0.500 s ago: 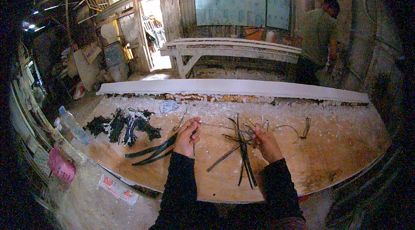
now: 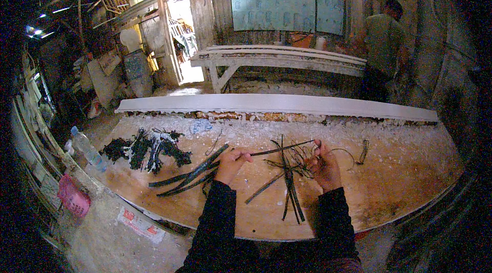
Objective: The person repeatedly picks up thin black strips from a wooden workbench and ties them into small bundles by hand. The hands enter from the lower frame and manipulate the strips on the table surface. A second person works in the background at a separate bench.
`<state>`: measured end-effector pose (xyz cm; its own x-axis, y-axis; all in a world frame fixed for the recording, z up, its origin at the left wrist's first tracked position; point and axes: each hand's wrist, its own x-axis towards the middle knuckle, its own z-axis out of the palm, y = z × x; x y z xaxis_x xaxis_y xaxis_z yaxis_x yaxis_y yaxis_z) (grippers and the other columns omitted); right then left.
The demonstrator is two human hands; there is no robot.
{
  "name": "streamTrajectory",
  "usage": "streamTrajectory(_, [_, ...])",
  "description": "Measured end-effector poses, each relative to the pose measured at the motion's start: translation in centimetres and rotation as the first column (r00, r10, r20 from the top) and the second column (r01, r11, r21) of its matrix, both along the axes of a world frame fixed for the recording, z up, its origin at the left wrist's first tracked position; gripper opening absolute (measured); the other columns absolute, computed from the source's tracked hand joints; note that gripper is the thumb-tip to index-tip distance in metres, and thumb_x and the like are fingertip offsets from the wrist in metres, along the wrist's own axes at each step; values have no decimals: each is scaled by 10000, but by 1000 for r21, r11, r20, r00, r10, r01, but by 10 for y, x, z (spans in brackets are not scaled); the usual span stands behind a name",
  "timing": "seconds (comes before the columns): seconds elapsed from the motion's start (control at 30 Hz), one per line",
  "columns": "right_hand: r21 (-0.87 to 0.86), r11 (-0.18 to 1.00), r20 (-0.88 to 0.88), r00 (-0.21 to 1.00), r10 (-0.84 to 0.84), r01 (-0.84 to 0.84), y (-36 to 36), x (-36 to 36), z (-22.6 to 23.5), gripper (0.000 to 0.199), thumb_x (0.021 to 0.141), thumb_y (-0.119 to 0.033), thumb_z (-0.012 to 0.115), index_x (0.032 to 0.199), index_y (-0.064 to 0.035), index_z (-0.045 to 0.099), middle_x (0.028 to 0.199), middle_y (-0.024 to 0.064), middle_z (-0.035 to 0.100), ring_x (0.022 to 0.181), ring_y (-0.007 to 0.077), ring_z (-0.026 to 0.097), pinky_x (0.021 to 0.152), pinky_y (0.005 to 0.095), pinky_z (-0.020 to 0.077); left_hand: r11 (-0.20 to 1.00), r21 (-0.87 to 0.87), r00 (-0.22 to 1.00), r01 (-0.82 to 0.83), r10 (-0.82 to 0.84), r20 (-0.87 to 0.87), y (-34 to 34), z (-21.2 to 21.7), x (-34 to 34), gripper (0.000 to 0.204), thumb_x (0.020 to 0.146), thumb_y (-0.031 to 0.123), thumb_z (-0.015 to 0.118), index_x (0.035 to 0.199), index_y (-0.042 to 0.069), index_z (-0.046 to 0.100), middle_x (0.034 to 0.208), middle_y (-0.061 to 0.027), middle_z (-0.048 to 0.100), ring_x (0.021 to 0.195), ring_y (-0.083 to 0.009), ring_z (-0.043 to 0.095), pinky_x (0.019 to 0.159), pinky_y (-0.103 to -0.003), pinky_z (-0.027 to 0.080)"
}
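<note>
A thin black strip [image 2: 277,150] runs nearly straight between my two hands, rising to the right. My left hand [image 2: 231,166] pinches its left part, beside a bunch of broader black strips [image 2: 187,178] lying on the wooden tabletop. Its right end is pinched in the fingertips of my right hand [image 2: 326,166], above several thin looped strips [image 2: 302,160]. Below the stretched strip, more black strips [image 2: 290,191] lie crossed on the board between my forearms. Small tied bundles of black and white strips [image 2: 148,151] lie in a pile at the left.
A long white moulding [image 2: 277,105] lies along the table's far edge. A clear plastic bottle [image 2: 88,148] and a pink basket [image 2: 73,196] are at the left. Behind stands a white bench [image 2: 287,62], with a person [image 2: 384,42] at its right end.
The piece between my hands now shows as a wider black strip. My right hand has turned upward, and my left has shifted slightly right and down. The person behind has moved right.
</note>
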<state>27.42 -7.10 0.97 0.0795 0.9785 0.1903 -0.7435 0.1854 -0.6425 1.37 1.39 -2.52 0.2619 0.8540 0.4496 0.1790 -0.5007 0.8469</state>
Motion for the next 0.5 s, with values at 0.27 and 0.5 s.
streamTrajectory(0.27, [45,987,-107,983,-150,156,0,10,4,281,856,-243,498,1101,-112,456,748,-75,561,506,54,498,680,274,461,992,-36,970,-123,112,-218,-1,-13,4,97,778,117,557,783,40,616,725,-90,599,685,-179,563,659,-270,438])
streamTrajectory(0.5, [105,980,-27,985,-169,171,2,6,-3,198,846,-197,516,1023,-114,481,767,-39,565,606,82,520,660,266,463,993,1,974,-117,115,-197,13,-34,11,180,736,192,629,849,51,633,779,-88,614,684,-180,561,625,-297,437])
